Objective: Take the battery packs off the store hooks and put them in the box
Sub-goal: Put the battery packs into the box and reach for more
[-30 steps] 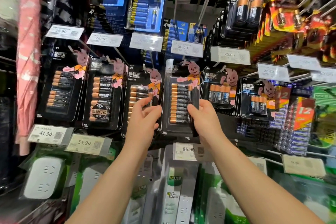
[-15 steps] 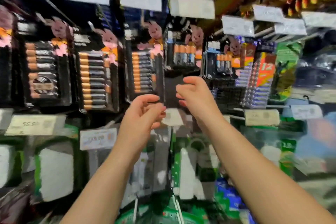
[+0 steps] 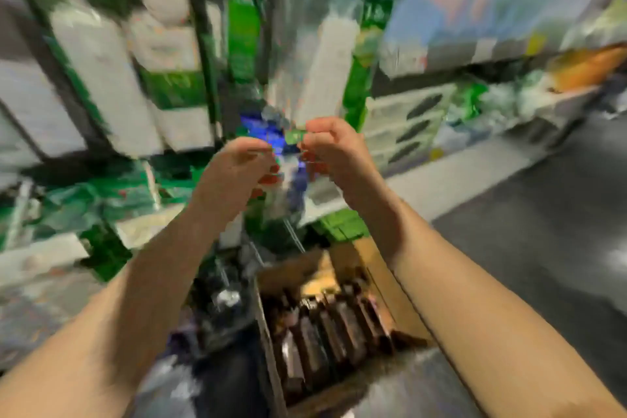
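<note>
The store shelves (image 3: 112, 85) smear into green and white blur, and the view has swung down from the battery hooks of a second ago to the floor (image 3: 543, 214), where a cardboard box (image 3: 325, 312) stands already lined with dark battery packs (image 3: 325, 329). That suggests the carry to the box is under way. The left hand (image 3: 237, 170) and right hand (image 3: 332, 146) hover close together above the box, fingers curled as if pinching something between them. Blur hides whether a pack is there, so their grip cannot be told.
</note>
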`<state>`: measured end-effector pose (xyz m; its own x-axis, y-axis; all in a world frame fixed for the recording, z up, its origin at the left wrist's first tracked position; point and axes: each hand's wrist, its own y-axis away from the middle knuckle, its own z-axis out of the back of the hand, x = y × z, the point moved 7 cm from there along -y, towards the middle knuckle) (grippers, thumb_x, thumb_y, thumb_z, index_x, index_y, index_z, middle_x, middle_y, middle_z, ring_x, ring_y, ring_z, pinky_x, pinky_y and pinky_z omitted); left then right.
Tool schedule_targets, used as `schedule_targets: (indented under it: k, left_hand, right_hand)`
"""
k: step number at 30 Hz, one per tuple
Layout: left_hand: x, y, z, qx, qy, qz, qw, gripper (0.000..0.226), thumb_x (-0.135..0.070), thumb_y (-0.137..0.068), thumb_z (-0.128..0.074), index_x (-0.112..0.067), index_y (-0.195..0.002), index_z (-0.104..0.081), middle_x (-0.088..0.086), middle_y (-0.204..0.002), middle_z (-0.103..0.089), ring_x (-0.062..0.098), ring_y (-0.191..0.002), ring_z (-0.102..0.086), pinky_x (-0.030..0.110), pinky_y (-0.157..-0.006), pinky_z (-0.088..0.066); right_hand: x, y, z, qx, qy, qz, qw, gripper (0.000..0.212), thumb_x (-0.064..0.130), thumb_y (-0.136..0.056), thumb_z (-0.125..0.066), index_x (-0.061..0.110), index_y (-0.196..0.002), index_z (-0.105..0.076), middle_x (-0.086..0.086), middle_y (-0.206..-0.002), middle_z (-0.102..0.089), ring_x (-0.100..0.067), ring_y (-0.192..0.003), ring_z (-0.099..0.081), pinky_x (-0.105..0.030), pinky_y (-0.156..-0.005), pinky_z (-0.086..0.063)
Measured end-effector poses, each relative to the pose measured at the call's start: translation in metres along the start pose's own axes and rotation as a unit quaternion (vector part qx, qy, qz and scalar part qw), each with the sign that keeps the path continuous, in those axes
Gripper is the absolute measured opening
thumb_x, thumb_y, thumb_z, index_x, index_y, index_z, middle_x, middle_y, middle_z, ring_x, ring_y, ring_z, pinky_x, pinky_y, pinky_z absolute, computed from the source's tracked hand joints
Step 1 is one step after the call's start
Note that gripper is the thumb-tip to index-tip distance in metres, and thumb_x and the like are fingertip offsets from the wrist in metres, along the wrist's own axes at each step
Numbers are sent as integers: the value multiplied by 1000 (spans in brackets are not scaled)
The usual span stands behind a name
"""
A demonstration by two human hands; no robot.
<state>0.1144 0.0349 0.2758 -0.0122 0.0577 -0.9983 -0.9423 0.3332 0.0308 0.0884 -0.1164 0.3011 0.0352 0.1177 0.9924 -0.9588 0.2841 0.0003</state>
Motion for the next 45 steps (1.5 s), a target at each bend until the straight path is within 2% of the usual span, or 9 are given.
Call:
schedule_targets:
  k: [10,15,17,21,25,29,34,39,45]
  left_hand:
    - [251,36,-90,5,-35,280,959,22,-9,-100,-50,-25,-86,-52,1,-84,-58,15,-72,-56,18,-54,-45]
    - [346,79,-107,-3,-53,369,928,7,-29,-90,-61,-34,-88,-58,-3,-100,-66,22,-101,-64,41,-94,-51]
    - [370,88,-115,-8,-65,390,919,9,-27,-93,-60,-34,-97,-58,-3,-114,-64,19,-106,-61,42,-97,-51]
    - [404,91,-133,-42,-82,427,900,35,-28,-97,-58,-22,-131,-52,-6,-115,-56,11,-101,-53,17,-69,-40]
    - [436,94,-141,-85,-87,472,873,48,-28,-97,-59,-18,-141,-44,3,-127,-58,19,-104,-58,35,-88,-51]
    - [452,96,-136,-164,-70,457,871,49,-24,-96,-59,-20,-143,-42,0,-134,-51,17,-114,-54,36,-98,-48]
    - [464,107,-127,-242,-25,450,859,40,-24,-98,-56,-19,-136,-47,3,-126,-58,21,-115,-56,42,-104,-46]
    - [463,100,-125,-248,-21,424,871,48,-28,-96,-54,-22,-142,-42,-1,-134,-53,21,-125,-52,43,-109,-42]
    - [449,88,-126,-216,-78,381,896,58,-23,-96,-58,-20,-149,-35,0,-150,-40,12,-132,-42,33,-113,-37]
  right_hand:
    - [-260,41,71,9,78,-258,963,13,13,-89,-61,19,-89,-50,-2,-75,-56,-8,-57,-57,-24,-53,-43]
    - [-360,73,78,60,127,-375,916,25,23,-95,-57,11,-116,-54,-3,-100,-64,-12,-80,-63,-32,-77,-51]
    - [-388,83,77,78,140,-404,901,24,23,-96,-55,14,-119,-54,-1,-107,-64,-10,-84,-64,-25,-73,-53]
    - [-429,92,80,76,138,-434,887,15,19,-98,-52,14,-112,-53,3,-90,-63,-7,-75,-61,-18,-65,-51]
    - [-460,97,90,74,146,-458,874,22,22,-98,-53,16,-118,-54,1,-98,-66,-10,-87,-65,-29,-84,-55]
    - [-479,81,75,67,133,-437,887,23,25,-96,-56,15,-116,-59,1,-96,-67,-9,-84,-65,-24,-74,-54]
    - [-505,50,14,117,146,-407,894,12,31,-91,-62,20,-96,-63,-5,-92,-70,-22,-90,-67,-42,-85,-56]
    - [-526,50,-19,140,154,-440,874,30,14,-92,-61,10,-122,-56,-6,-99,-63,-14,-75,-65,-27,-60,-54]
    - [-499,43,33,116,180,-387,897,38,7,-100,-40,10,-135,-53,-9,-137,-52,-22,-125,-49,-33,-102,-42]
